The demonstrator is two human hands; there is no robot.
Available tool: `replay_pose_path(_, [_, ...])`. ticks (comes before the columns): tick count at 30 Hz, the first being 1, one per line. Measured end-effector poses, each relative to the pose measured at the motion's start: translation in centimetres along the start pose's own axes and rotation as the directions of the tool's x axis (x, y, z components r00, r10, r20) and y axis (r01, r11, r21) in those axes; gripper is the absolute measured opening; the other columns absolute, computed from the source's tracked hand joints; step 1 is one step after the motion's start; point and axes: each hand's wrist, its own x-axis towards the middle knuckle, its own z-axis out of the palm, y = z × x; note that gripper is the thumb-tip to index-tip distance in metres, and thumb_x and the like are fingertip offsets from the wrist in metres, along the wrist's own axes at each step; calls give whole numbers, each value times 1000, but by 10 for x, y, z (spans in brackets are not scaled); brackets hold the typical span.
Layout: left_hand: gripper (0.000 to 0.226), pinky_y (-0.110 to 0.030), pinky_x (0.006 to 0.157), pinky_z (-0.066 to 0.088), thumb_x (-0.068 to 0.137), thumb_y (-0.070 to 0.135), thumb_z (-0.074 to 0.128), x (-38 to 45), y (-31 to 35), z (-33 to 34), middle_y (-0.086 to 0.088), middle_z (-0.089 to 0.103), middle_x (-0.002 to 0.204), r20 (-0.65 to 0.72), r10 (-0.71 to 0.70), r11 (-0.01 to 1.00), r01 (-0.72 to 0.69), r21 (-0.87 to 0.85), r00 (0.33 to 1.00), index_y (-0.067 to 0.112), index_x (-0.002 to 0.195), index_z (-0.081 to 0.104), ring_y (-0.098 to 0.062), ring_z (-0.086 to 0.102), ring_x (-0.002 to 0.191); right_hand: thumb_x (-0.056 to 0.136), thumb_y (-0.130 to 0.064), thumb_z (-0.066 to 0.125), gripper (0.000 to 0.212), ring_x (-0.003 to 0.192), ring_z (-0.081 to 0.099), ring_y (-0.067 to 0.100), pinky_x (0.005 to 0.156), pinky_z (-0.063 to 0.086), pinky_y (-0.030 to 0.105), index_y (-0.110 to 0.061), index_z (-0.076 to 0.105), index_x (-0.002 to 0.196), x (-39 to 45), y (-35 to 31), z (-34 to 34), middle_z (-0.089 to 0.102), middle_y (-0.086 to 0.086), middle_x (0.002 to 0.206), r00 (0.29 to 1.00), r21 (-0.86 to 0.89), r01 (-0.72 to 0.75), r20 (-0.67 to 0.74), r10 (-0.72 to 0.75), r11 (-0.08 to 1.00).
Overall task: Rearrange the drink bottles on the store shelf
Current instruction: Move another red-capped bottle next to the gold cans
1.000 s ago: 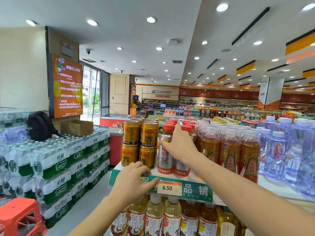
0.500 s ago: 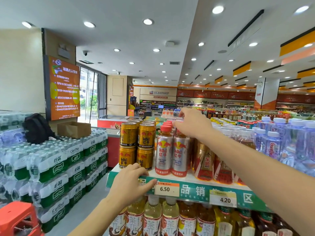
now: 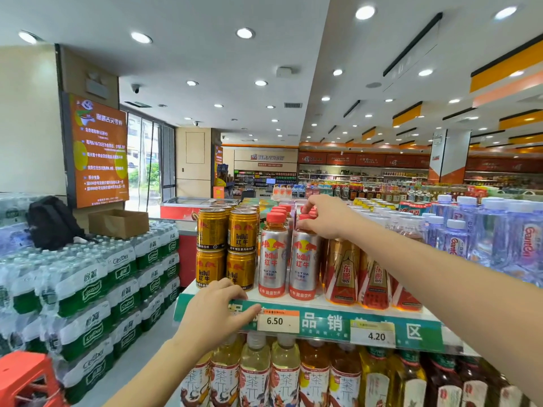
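Two silver Red Bull bottles with red caps stand at the front of the top shelf (image 3: 329, 305). My right hand (image 3: 326, 217) grips the red cap of the right silver bottle (image 3: 304, 264) from above. The left silver bottle (image 3: 273, 257) stands free beside it, touching or nearly so. More red-capped bottles line up behind them. My left hand (image 3: 216, 308) rests on the green shelf edge, fingers spread over the rail next to the 6.50 price tag (image 3: 277, 321).
Stacked gold Red Bull cans (image 3: 226, 245) stand left of the bottles, amber bottles (image 3: 343, 271) right, clear water bottles (image 3: 499, 236) farther right. Tea bottles (image 3: 282, 374) fill the lower shelf. Water packs (image 3: 88, 289), a cardboard box (image 3: 119, 223) and a red stool (image 3: 26, 380) lie left.
My right hand moved from the bottle's body up to its cap, and the bottle now stands upright at the shelf front. The left hand stayed on the shelf edge.
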Motion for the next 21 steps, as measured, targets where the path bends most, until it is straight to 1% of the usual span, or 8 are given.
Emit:
replay_pose_path(4, [43,-17,74,48,84,78,56,0,0,0,25,59,96,-1,-3,1000,3,-11,1000,40,99,70,1,54,94,97,-37,71,39,100,55,19,78,44,29,-16,62,130,-3,2,-6,65,6,127,999,-10,28,29,-28,1000])
replay_pose_path(8, [43,-17,74,48,84,78,56,0,-1,0,26,59,95,-4,-2,1000,2,-15,1000,40,98,70,1,54,94,100,-32,68,39,106,58,23,78,45,30,-16,59,134,-2,0,-7,64,7,131,998,-44,22,58,-19,999])
replay_pose_path(10, [42,-17,73,47,84,78,56,0,0,0,26,59,95,-3,-5,1000,4,-17,1000,41,99,69,1,53,94,101,-31,67,39,102,58,22,72,45,28,-17,57,136,-1,-1,-5,64,8,130,998,-54,9,67,-5,998])
replay_pose_path(12, [41,-16,72,46,84,78,56,-1,0,0,26,59,96,-2,-6,1000,6,-15,1000,41,99,69,1,53,95,102,-29,66,38,95,58,20,60,42,25,-17,56,136,0,-1,-4,65,8,128,997,-53,0,72,4,999])
replay_pose_path(13, [41,-16,72,46,84,78,56,-1,0,0,26,59,96,0,-5,1000,5,-13,1000,41,99,69,1,53,95,102,-27,66,38,94,58,20,58,41,24,-16,55,136,0,-2,-3,65,8,127,997,-57,-2,74,6,998])
replay_pose_path(14, [42,-16,72,46,84,78,56,0,0,1,26,59,96,-1,-5,1000,5,-12,1000,41,99,69,1,53,95,102,-26,66,37,94,58,21,58,42,24,-15,55,136,0,-2,-3,65,8,127,997,-68,-3,73,8,998])
replay_pose_path(18, [45,-17,74,48,84,78,56,1,-3,1,26,60,97,-2,-2,1000,2,-1,1000,39,99,71,1,53,95,103,-21,64,32,99,65,26,71,53,33,-9,52,131,1,-3,0,65,13,121,997,-156,-8,76,20,988])
replay_pose_path(21, [45,-17,73,47,84,78,56,2,-2,1,26,59,97,6,-4,1000,4,3,1000,40,100,71,1,53,95,104,-21,63,28,100,67,28,73,53,33,-8,52,126,-1,-4,0,66,13,115,996,-186,-13,79,28,983])
